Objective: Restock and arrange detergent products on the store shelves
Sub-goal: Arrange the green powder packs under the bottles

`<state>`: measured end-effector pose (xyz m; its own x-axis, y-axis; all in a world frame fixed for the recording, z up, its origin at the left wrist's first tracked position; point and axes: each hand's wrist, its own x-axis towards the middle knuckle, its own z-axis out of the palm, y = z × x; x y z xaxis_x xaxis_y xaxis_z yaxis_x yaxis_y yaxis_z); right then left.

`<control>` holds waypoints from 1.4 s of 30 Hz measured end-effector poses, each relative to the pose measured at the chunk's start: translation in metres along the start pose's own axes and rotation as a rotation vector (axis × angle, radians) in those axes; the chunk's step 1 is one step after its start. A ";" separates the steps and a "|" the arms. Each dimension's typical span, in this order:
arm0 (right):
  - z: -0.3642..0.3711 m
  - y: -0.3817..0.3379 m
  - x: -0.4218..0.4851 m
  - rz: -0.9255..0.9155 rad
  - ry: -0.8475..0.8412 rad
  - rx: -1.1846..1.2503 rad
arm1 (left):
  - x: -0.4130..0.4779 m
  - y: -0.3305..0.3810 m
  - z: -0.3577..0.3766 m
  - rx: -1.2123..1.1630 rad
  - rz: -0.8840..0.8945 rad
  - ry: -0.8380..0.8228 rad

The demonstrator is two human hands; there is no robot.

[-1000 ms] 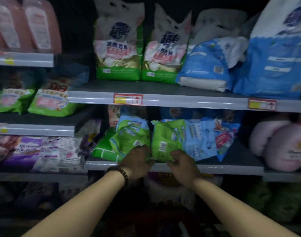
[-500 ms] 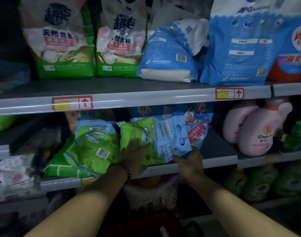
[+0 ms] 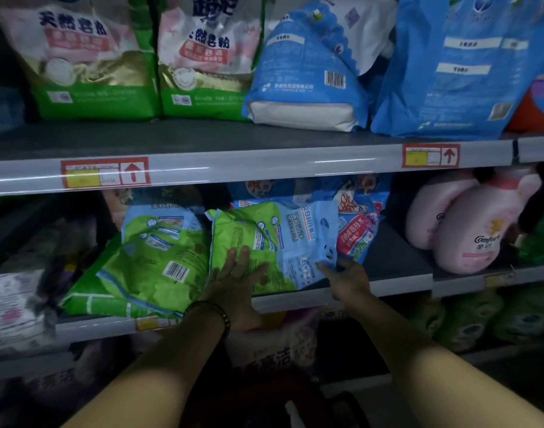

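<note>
Centrally, the detergent bag [image 3: 264, 242], green and blue, lies tilted on the middle shelf [image 3: 397, 264], close to its front edge. Your left hand [image 3: 233, 276] rests flat on its green face, fingers straight and slightly spread, gripping nothing. Your right hand [image 3: 347, 278] pinches the bag's lower right corner with curled fingers. Just beside it on the left leans a second green bag [image 3: 159, 264]; behind it on the right sits a red-and-blue bag [image 3: 357, 230]. Farther right lie pink bottles [image 3: 468, 236]. On the upper shelf [image 3: 264, 162] stand large green bags [image 3: 88, 57] and blue bags [image 3: 307, 72].

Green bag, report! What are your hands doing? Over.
Left hand flat on green bag. Right hand pinches its blue corner. Second bag beside it, on the left.
</note>
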<state>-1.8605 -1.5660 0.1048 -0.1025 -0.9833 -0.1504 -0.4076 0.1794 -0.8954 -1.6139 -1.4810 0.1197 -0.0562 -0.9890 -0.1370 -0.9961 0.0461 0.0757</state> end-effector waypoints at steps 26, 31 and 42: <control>-0.071 -0.184 -0.172 -0.649 -0.149 0.072 | -0.135 0.019 -0.057 -1.085 0.048 0.168; -0.083 -0.233 -0.220 -0.649 -0.414 -0.033 | -0.181 0.014 -0.060 -1.441 -0.002 0.229; -0.103 -0.319 -0.317 -0.748 -0.812 0.195 | -0.289 -0.025 -0.100 -1.486 0.085 0.281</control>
<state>-1.7914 -1.3081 0.4813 0.7597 -0.5832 0.2876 0.0373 -0.4026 -0.9146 -1.5658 -1.2103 0.2560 0.0777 -0.9926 0.0933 -0.0086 0.0929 0.9956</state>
